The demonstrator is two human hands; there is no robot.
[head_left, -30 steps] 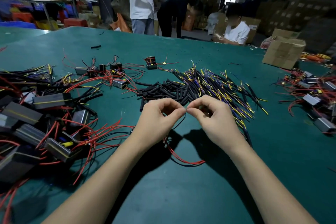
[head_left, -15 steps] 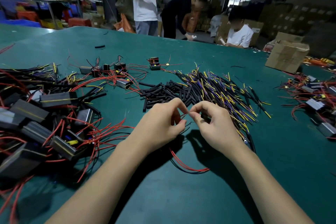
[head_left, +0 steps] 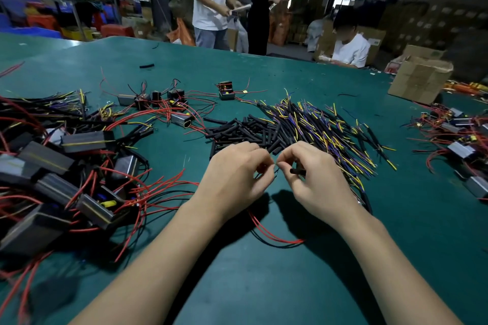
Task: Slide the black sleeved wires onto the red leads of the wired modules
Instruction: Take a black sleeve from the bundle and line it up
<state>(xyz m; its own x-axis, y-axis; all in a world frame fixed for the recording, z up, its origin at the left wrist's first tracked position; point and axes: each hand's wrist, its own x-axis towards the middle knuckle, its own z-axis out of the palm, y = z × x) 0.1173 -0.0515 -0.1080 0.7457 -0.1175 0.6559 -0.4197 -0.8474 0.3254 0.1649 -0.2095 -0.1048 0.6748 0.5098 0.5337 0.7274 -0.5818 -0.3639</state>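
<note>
Black sleeved wire (head_left: 298,171) pinched in right hand (head_left: 314,177), thin matte tube, long axis roughly left-right, tip toward left hand (head_left: 237,177).
Left fingers pinch glossy red lead (head_left: 266,229) that loops down onto green felt table (head_left: 264,285); sleeved wire pile (head_left: 317,126) behind, boxy metal modules (head_left: 52,166) left.

Green-topped bench (head_left: 264,285) w/ a brown cardboard box (head_left: 420,79) at its far right edge, flaps open. Behind bench: person in white T-shirt & jeans (head_left: 210,0) standing, person in black clothes (head_left: 261,5) standing just beside, both w/ hands at chest height. Seated person in white T-shirt (head_left: 350,47) farther right, among stacked cardboard cartons (head_left: 433,21). Far left bkgd: blue, red & yellow plastic crates (head_left: 42,24) under a table; blurred.
</note>
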